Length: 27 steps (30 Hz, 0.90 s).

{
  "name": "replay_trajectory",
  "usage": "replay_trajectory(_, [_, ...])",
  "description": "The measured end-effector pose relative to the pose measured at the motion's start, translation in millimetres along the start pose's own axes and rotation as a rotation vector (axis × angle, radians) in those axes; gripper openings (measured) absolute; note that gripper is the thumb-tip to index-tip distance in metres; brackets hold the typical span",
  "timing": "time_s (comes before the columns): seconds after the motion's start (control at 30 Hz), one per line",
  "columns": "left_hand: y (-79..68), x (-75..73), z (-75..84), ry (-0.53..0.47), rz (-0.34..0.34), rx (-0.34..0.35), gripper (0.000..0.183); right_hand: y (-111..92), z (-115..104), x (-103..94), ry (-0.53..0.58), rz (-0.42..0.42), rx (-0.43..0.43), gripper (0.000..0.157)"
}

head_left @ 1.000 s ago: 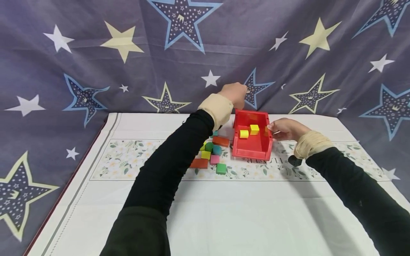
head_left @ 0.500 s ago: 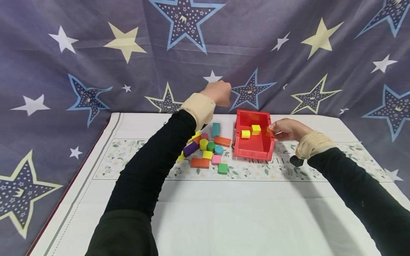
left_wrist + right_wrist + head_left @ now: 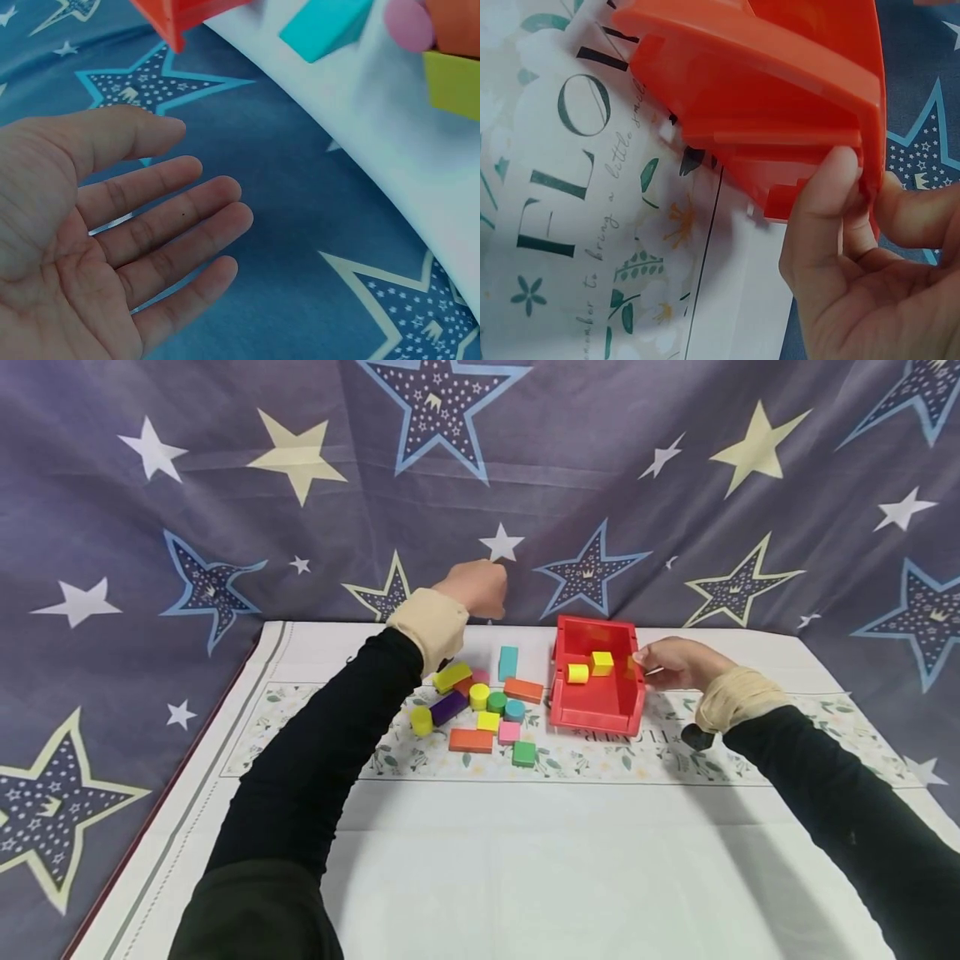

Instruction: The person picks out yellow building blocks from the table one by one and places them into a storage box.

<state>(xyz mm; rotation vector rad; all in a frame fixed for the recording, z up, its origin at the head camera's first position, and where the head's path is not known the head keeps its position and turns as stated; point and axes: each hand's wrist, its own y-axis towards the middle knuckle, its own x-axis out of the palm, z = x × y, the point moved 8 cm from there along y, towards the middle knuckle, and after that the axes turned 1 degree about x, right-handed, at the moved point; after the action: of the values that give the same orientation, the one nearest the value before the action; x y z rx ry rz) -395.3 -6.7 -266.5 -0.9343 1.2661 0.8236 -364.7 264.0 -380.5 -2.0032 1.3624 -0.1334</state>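
My left hand (image 3: 474,589) hovers beyond the far edge of the blocks, palm bare and fingers loosely extended in the left wrist view (image 3: 142,232). Under its wrist lies a yellow block (image 3: 452,676), beside a purple block (image 3: 448,708). My right hand (image 3: 678,662) grips the right side wall of a red plastic bin (image 3: 596,714), thumb and fingers pinching the wall in the right wrist view. Inside the bin sit a yellow cylinder (image 3: 577,673) and a yellow cube (image 3: 602,663). A teal block (image 3: 508,662) lies between the left hand and the bin.
Several coloured blocks cluster left of the bin, including an orange block (image 3: 471,741), a green block (image 3: 523,754) and a pink cube (image 3: 509,732). A floral runner (image 3: 292,727) crosses the white tablecloth (image 3: 585,860). A starry curtain (image 3: 450,510) hangs behind the table.
My left hand has moved left, from the bin's far left corner to beyond the blocks, uncovering several of them. The right hand stays on the bin; both yellow pieces remain inside.
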Motion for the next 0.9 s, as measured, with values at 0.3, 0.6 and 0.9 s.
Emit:
replay_trajectory(0.3, [-9.7, 12.7, -10.1, -0.02, -0.025, 0.013, 0.011, 2, 0, -0.1, 0.014, 0.0, 0.015, 0.009])
replay_trajectory(0.6, [-23.1, 26.5, 3.4, -0.043, -0.058, 0.072, 0.026, 3, 1, -0.7, 0.017, -0.032, -0.007, 0.008])
replay_trajectory(0.9, [-38.2, 43.3, 13.2, -0.048, -0.096, 0.126, 0.035, 2, 0, 0.7, 0.022, -0.029, -0.007, 0.009])
